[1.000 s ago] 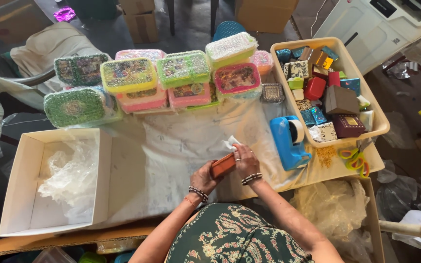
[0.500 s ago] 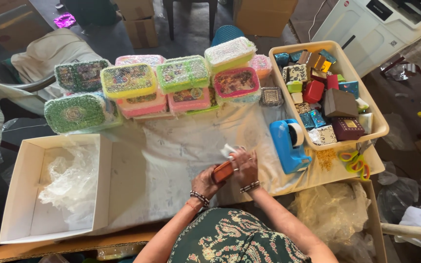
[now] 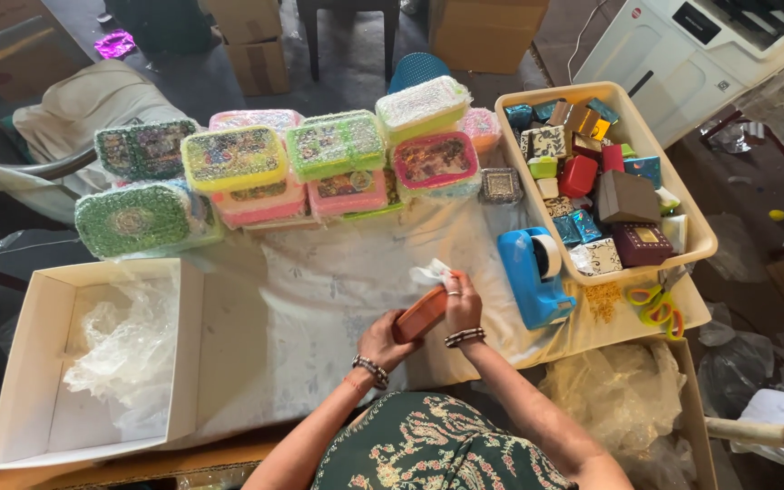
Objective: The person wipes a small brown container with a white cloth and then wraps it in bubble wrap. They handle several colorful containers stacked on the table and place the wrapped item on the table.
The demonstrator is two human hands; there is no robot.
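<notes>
the orange box (image 3: 421, 314) is being gripped by the left hand (image 3: 381, 338) over the counter (image 3: 319, 299), while the right hand (image 3: 461, 304) is pinching a white cloth (image 3: 432, 272) against it.

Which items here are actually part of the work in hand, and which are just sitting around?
In hand:
- small orange box, held by left hand
- white cloth, in right hand

Lying about:
- blue tape dispenser
- decorated lidded boxes
- beige tub of small boxes
- scissors
- open white carton

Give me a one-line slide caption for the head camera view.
Left hand holds an orange box while right hand presses a white cloth to it, beside a blue tape dispenser.
</notes>
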